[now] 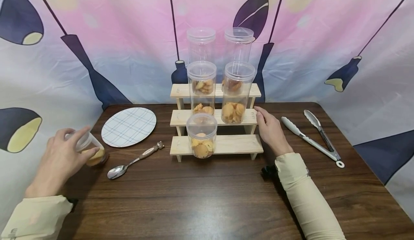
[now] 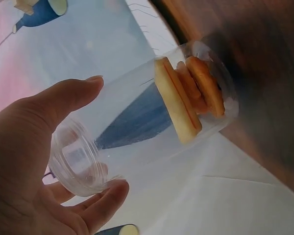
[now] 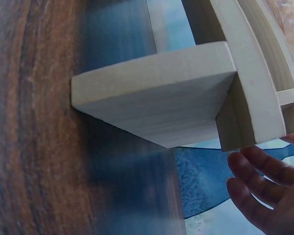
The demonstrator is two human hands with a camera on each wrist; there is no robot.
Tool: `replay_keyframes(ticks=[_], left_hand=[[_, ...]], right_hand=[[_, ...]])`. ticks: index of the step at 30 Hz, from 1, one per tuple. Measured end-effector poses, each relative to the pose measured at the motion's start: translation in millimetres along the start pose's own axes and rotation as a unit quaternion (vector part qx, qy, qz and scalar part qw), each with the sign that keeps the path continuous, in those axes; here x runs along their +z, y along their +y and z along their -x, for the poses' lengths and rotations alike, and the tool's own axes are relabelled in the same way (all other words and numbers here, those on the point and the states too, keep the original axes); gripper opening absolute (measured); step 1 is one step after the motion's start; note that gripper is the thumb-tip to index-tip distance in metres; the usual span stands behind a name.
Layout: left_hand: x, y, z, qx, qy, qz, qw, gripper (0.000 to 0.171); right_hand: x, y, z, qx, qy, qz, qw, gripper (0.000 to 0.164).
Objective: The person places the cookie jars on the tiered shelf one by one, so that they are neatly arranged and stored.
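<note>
At the left of the table my left hand [image 1: 63,157] holds a clear jar [image 1: 93,153] near its lid, thumb on one side and fingers on the other. In the left wrist view, flat biscuits [image 2: 179,100] lie in the bottom of this jar. My right hand [image 1: 271,130] is at the right end of a three-step wooden stand [image 1: 239,144]. Its loosely bent fingers [image 3: 255,191] touch or nearly touch the plank end in the right wrist view. On the stand's lowest step, at the left, sits a shorter jar [image 1: 202,135] of biscuits.
Taller biscuit jars fill the middle step, including one on the right [image 1: 237,92], with two more jars [image 1: 201,46] behind on top. A checked white plate [image 1: 129,127] and a spoon [image 1: 136,161] lie left of the stand. Metal tongs [image 1: 313,143] lie at the right.
</note>
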State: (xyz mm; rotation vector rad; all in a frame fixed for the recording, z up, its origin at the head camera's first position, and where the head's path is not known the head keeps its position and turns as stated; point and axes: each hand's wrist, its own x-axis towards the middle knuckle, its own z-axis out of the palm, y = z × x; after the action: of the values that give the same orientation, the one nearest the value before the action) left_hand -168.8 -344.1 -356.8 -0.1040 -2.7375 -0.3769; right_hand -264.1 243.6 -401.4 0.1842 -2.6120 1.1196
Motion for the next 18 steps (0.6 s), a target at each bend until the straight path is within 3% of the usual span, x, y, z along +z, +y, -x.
replay_keyframes(ticks=[6,9,13,18], left_hand=[[-8.4,17.5,0.3,0.021,0.020,-0.004,0.9996,0.071],[-10.4,31.1,0.3,0.056,0.048,-0.003,0.9973,0.071],[-8.4,48.5,1.0,0.118,0.095,0.002,0.9885,0.071],[-5.5,65.7,1.4,0.178,0.117,0.022,0.9769,0.063]], right_hand=[[0,0,0,0.002,-0.003,-0.001,1.000,0.052],[-1,-1,0,0.003,-0.004,0.001,1.000,0.053],[-1,-1,0,0.005,-0.005,-0.001,1.000,0.053],[-1,-1,1,0.009,-0.004,-0.004,1.000,0.053]])
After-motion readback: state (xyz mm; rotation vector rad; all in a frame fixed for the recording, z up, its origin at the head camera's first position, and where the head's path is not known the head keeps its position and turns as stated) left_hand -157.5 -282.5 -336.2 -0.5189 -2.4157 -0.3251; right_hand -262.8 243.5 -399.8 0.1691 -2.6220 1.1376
